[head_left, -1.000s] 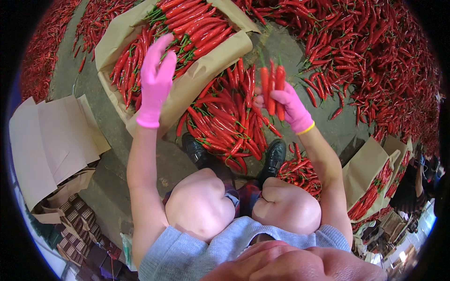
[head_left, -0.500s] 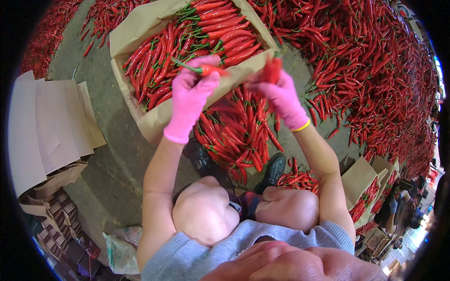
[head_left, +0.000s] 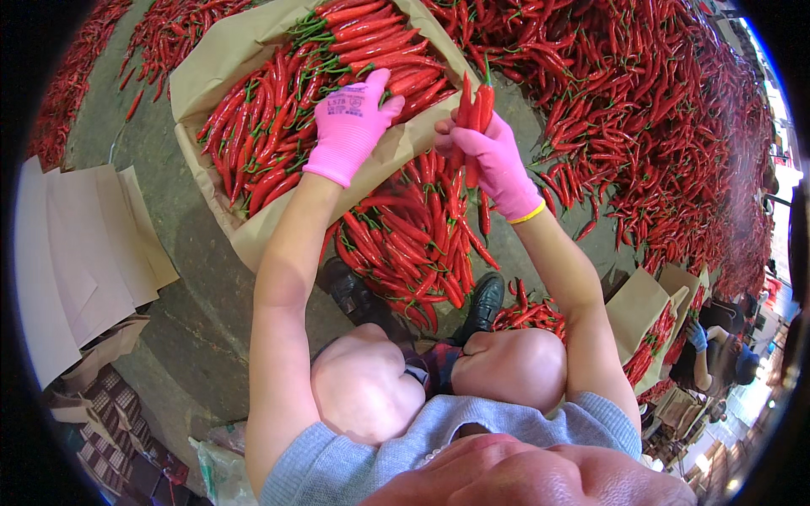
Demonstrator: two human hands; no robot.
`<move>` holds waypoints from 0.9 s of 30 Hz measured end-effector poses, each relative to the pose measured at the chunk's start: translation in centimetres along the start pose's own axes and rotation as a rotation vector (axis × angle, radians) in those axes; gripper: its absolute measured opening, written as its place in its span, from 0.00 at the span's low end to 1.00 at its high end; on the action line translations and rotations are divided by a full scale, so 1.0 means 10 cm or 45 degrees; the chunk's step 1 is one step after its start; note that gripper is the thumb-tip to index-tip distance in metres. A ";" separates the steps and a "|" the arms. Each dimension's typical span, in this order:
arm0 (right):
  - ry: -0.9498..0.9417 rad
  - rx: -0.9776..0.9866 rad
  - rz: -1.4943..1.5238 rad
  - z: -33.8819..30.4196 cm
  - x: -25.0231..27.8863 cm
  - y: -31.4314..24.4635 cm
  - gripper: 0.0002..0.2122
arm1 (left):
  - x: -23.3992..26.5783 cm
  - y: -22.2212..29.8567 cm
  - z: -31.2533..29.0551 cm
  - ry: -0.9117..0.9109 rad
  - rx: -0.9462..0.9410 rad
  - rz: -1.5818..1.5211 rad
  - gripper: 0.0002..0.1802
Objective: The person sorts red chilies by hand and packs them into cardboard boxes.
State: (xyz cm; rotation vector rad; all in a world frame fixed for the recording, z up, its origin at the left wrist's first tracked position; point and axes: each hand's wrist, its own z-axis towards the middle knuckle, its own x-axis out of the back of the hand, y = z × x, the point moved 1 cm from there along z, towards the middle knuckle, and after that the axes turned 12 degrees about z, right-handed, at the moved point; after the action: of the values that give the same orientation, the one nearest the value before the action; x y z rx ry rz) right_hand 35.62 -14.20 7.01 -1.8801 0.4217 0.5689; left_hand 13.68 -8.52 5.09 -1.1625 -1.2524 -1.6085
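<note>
My left hand (head_left: pixel 353 116), in a pink glove, rests palm down on the chili peppers in a paper-lined box (head_left: pixel 253 226). Its thumb and forefinger stand apart and no pepper shows in its grasp; the remaining fingers are partly hidden. Just off the box's right edge, my right hand (head_left: pixel 498 169), also pink-gloved, is closed around a few red chili peppers (head_left: pixel 475 110) held upright. Inside the box, red chili peppers (head_left: pixel 268 101) with green stems lie in rows. Below it, between my shoes, is a loose heap of chili peppers (head_left: pixel 405 249).
A large mound of red chilies (head_left: pixel 641 126) spreads across the right. Paper sheets (head_left: pixel 89 244) are stacked at the left, above a patterned bag (head_left: pixel 110 413). At the right edge, a person (head_left: pixel 717 354) wearing blue gloves is beside paper-lined boxes of chilies (head_left: pixel 645 316).
My left hand has moved onto the box's peppers, and the chili it held is no longer seen in it. My right hand still holds its chilies. The view has shifted slightly.
</note>
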 end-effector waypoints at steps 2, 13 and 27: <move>0.010 -0.049 0.191 0.08 0.01 0.08 0.17 | 0.08 0.00 -0.01 0.034 0.041 -0.070 0.35; 0.203 -0.154 0.847 0.25 -0.47 0.24 0.20 | 0.39 0.07 -0.46 0.398 -0.161 -0.298 0.25; -0.243 1.304 -2.237 0.94 0.19 -0.26 0.19 | -0.08 0.14 -0.23 0.563 -0.384 0.219 0.14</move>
State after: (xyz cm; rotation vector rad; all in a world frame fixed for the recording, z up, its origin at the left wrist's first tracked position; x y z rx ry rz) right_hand 36.84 -4.55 5.02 -0.6290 -0.9139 -0.6024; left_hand 14.72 -11.01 4.48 -0.9830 -0.6278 -1.8356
